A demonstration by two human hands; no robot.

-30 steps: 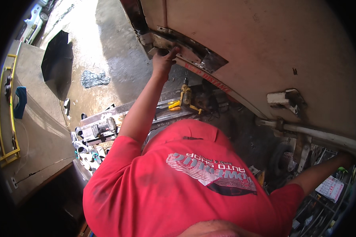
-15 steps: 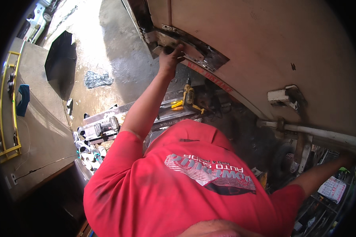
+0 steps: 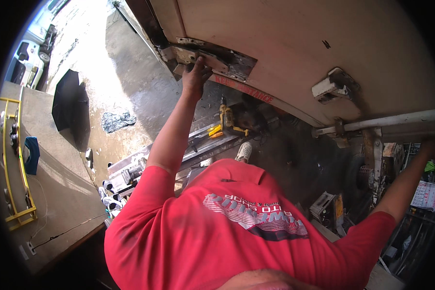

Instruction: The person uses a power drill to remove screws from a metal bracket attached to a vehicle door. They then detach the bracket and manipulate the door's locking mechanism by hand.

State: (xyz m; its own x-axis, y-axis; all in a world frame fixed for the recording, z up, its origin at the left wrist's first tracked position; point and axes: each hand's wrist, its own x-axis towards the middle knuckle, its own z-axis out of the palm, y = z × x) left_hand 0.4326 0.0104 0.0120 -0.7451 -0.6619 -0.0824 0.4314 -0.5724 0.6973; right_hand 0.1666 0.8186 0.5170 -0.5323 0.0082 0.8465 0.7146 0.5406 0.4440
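Note:
My left hand (image 3: pixel 195 79) reaches up to the lower edge of a large beige panel (image 3: pixel 275 38). Its fingers are closed on a worn flat metal bracket (image 3: pixel 214 62), which lies against a bare-metal cutout in the panel. Whether the bracket is fastened there I cannot tell. My right arm stretches out to the far right, and my right hand (image 3: pixel 429 149) is in dark shadow at the picture's rim, close to a white horizontal bar (image 3: pixel 396 118). Its fingers cannot be made out.
A yellow power drill (image 3: pixel 225 118) stands on long metal beams (image 3: pixel 198 140) before my feet. A white latch housing (image 3: pixel 334 87) juts from the panel. Black sheeting (image 3: pixel 70 106) and a yellow frame (image 3: pixel 28 193) are at left; a cluttered rack (image 3: pixel 411 227) is at right.
The view has shifted, so the panel and bracket sit further left and my shoes now show. My left hand stays at the bracket; my right arm is still stretched out right.

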